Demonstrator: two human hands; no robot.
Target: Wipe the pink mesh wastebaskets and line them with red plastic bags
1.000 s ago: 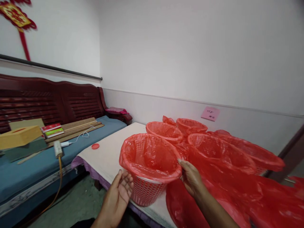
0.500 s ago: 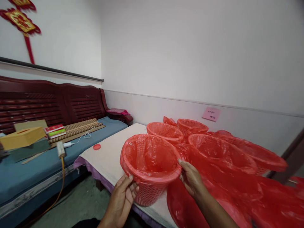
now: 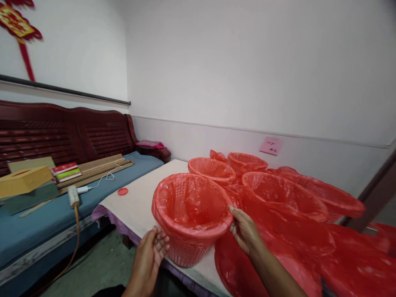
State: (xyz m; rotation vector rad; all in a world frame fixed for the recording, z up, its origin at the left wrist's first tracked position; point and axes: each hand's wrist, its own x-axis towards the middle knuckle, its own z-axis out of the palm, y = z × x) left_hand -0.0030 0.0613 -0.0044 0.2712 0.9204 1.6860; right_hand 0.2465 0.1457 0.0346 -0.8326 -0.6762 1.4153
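A red plastic mesh wastebasket [image 3: 185, 251] stands on the cloth-covered table near its front edge. A thin red plastic bag [image 3: 198, 202] lines its inside and is folded over the rim. My right hand [image 3: 246, 229] pinches the rim and bag edge at the right, thumb on top and fingers curled below. Beside the basket's front left, my left hand [image 3: 151, 251] is open, fingers slightly bent and apart, palm turned toward the basket. Whether its fingertips touch the mesh is hard to tell.
Several lined red baskets [image 3: 212, 170] and loose red bags [image 3: 287, 235] crowd the table's right and back. A small red disc [image 3: 123, 191] lies on the white tablecloth [image 3: 139, 206]. Left is a wooden sofa [image 3: 62, 132] holding a yellow box [image 3: 26, 181] and power strip [image 3: 73, 195].
My left hand has let go of the basket's front rim and moved down and left, its fingers opening. My right hand keeps its hold. The view has shifted slightly.
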